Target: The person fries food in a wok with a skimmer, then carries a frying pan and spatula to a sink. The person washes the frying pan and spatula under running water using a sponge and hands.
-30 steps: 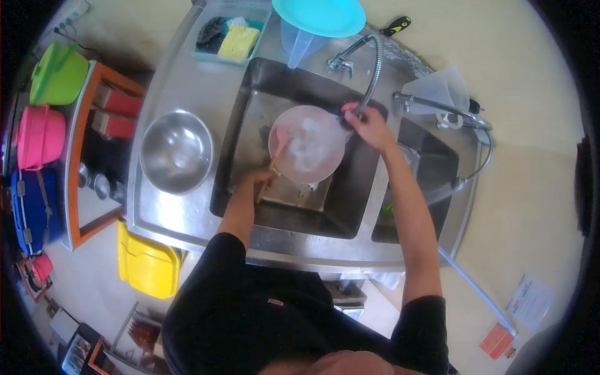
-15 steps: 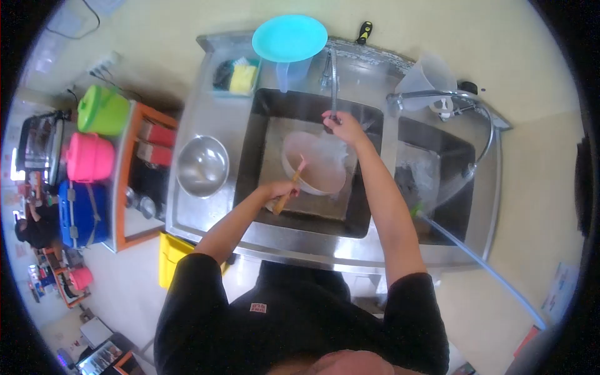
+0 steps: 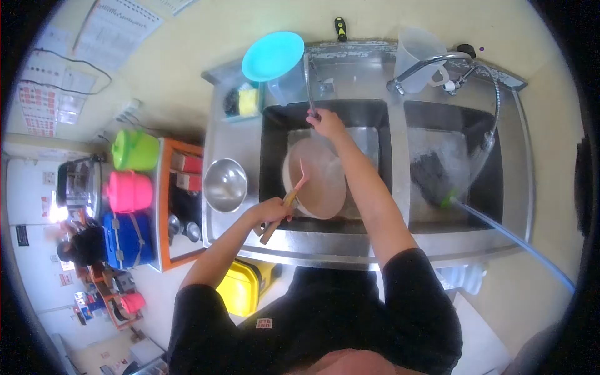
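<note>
My left hand [image 3: 275, 211] is closed around a wooden-handled utensil [image 3: 290, 199] whose thin, curved pink end reaches over a large pale bowl [image 3: 325, 197]. The bowl sits in the left basin of a steel sink [image 3: 376, 209]. Above its far side, my right hand [image 3: 326, 122] grips the end of a flexible metal faucet hose [image 3: 309, 84]; the fingers hide most of the nozzle. On the counter to the left lies a steel mixing bowl [image 3: 225, 185].
A turquoise round basin [image 3: 273, 56] and a tray with a yellow sponge [image 3: 249, 101] stand behind the sink. In the right basin, a blue hose [image 3: 512, 247] ends beside a running sprayer [image 3: 489, 140]. A clear pitcher [image 3: 415, 59] stands behind; a yellow bin [image 3: 240, 290] is below.
My head view has shifted, moving the sink rightward in the picture. The pale bowl looks more tipped, and the utensil's pink end points more upward. Both hands keep their grips.
</note>
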`<state>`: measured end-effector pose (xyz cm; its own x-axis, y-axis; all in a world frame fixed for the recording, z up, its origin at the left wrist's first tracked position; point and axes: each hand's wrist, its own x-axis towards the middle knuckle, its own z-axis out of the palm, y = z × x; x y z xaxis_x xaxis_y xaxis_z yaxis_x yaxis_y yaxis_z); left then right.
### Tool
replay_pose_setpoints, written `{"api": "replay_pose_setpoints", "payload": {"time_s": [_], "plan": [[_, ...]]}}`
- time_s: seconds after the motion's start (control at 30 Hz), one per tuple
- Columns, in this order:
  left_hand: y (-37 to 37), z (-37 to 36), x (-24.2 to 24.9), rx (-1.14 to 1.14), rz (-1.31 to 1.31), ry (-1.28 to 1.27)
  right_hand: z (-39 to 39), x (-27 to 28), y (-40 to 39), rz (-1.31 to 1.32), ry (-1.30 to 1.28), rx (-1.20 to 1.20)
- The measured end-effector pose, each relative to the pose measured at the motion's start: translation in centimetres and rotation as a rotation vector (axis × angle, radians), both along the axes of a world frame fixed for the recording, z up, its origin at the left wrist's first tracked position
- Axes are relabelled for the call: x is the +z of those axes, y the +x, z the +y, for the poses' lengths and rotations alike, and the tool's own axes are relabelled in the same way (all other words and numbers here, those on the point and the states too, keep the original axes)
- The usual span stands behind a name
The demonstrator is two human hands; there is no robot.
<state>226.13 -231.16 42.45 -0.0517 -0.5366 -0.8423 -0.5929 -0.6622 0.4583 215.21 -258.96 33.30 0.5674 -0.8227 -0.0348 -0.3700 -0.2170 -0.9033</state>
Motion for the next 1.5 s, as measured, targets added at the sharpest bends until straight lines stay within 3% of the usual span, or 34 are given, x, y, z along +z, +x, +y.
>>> {"api": "replay_pose_setpoints", "payload": {"time_s": [0.17, 0.3, 0.43, 0.53, 0.6, 0.63, 0.67, 0.77, 0.87, 0.97, 1.07, 1.13, 1.27, 1.43, 1.5], "plan": [[-1.3, 0.3, 2.7, -0.068, -0.207, -0.068, 1.5, -0.8, 1.4, -0.116, 0.089, 0.041], [-2.3, -0.8, 2.9, -0.206, -0.358, -0.062, 4.5, 2.2, 2.4, -0.243, 0.055, 0.110], [-2.6, -1.7, 0.2, -0.397, -0.555, -0.066, 4.2, 3.5, 0.8, -0.154, 0.097, 0.202], [-3.6, -2.1, -0.6, -0.419, -0.598, -0.069, 2.9, 1.2, -0.5, 0.076, -0.026, -0.079], [-3.6, -2.5, -0.9, -0.434, -0.640, -0.084, 2.9, 1.0, -0.5, 0.022, -0.036, -0.020], [-3.6, -2.5, -1.5, -0.448, -0.655, -0.081, 3.2, 1.2, -0.3, -0.003, -0.042, 0.012], [-3.7, -2.6, -2.1, -0.459, -0.669, -0.081, 4.1, 1.2, 0.5, -0.215, 0.112, 0.111], [-4.4, -3.8, -0.7, -0.422, -0.662, -0.043, 6.7, 3.5, 0.7, -0.316, 0.179, 0.133], [-2.6, -4.9, -3.5, -0.436, -0.659, -0.011, 5.7, 4.1, -0.8, -0.216, 0.209, 0.191], [0.4, -7.1, -3.5, -0.455, -0.456, -0.004, 4.8, 4.6, -2.5, -0.224, 0.199, 0.251], [4.4, -6.8, -7.2, -0.294, -0.099, -0.042, 4.2, 4.4, -4.0, -0.211, 0.183, 0.233], [3.7, -5.2, -7.0, 0.074, 0.039, 0.004, 3.4, 3.3, -4.8, -0.149, 0.156, 0.172], [0.7, -0.3, -6.0, 0.511, 0.203, -0.035, 1.7, 2.4, -5.3, 0.057, 0.039, 0.038], [-1.9, 4.3, -6.2, 0.600, 0.306, -0.150, 1.9, 2.6, -3.7, 0.204, -0.048, -0.036], [-2.1, 5.7, -6.0, 0.592, 0.288, -0.168, 2.8, 3.5, -3.0, 0.091, 0.049, 0.136]]}}
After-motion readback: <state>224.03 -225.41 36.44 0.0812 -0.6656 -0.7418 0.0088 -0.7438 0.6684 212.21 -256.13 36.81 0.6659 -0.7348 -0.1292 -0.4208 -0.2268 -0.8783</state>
